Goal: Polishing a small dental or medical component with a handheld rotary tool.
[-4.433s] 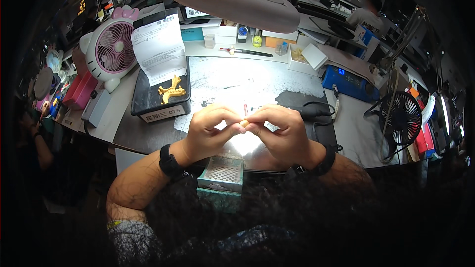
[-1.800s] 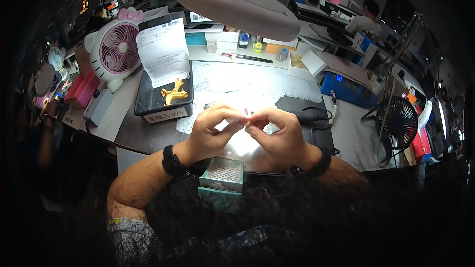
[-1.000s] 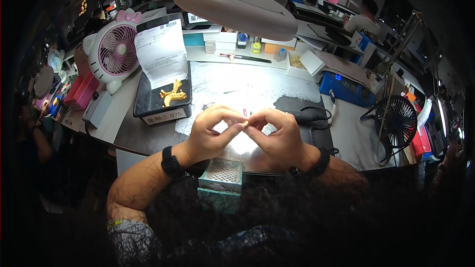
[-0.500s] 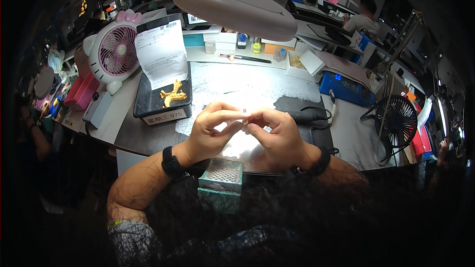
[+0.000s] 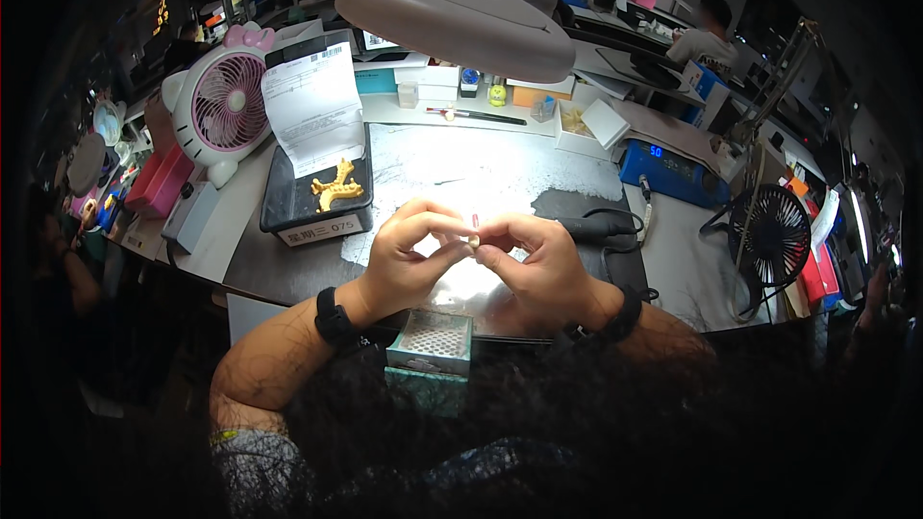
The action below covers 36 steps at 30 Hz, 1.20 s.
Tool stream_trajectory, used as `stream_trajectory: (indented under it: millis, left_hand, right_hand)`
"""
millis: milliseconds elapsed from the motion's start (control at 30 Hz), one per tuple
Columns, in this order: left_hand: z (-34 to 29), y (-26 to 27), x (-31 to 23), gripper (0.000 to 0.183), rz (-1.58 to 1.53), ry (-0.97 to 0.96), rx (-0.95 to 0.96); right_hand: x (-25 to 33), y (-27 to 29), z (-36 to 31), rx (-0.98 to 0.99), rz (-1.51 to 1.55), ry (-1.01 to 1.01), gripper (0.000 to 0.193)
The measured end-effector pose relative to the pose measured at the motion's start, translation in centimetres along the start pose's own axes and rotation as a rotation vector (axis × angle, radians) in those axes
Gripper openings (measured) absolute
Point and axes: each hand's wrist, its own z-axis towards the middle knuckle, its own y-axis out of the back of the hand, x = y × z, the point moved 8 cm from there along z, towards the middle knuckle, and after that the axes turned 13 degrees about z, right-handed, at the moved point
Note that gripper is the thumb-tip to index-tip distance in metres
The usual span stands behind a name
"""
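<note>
Under the lamp, my left hand and my right hand meet fingertip to fingertip above the bright worktop. Both are closed in a pinch around a tiny cream-coloured piece, too small and too covered by fingers to name its kind. A small red bit shows between the index fingertips just above it. To the left, a black tray holds yellow, jaw-shaped model parts, and a printed sheet leans at its back.
A large lamp head hangs over the bench. A black handpiece with a cord lies right of my hands, near a blue control box. Fans stand left and right. A green box with a perforated top sits below my wrists.
My fingertips have shifted very slightly, and the cream piece and the red bit between them show more clearly. The arms and the bench things stay in place.
</note>
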Motion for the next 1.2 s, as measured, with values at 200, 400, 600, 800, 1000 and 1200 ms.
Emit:
stream_trajectory:
  millis: [200,400,600,800,1000,1200]
  left_hand:
    - [-0.1,-0.1,0.5,0.025,-0.032,0.017,-0.021]
    - [0.1,-0.2,0.5,0.028,-0.062,0.032,-0.039]
    - [0.0,-0.3,0.6,0.029,-0.071,0.035,-0.04]
    - [-0.3,-0.4,0.9,0.031,-0.031,0.006,0.028]
    - [0.2,-0.2,0.3,0.027,0.026,-0.015,-0.006]
    - [0.0,-0.3,0.7,0.024,0.016,0.044,-0.04]
  right_hand:
    - [-0.7,-0.2,0.0,0.004,0.146,-0.078,0.018]
    - [-2.2,-0.1,0.0,0.055,0.366,-0.238,0.021]
    - [-2.4,-0.1,-0.1,0.068,0.366,-0.258,0.022]
    - [-2.3,-0.1,0.0,0.013,0.394,-0.225,0.02]
    - [-2.6,0.3,0.1,-0.01,0.301,-0.197,0.018]
    - [-2.5,0.2,0.1,-0.022,0.345,-0.255,0.017]
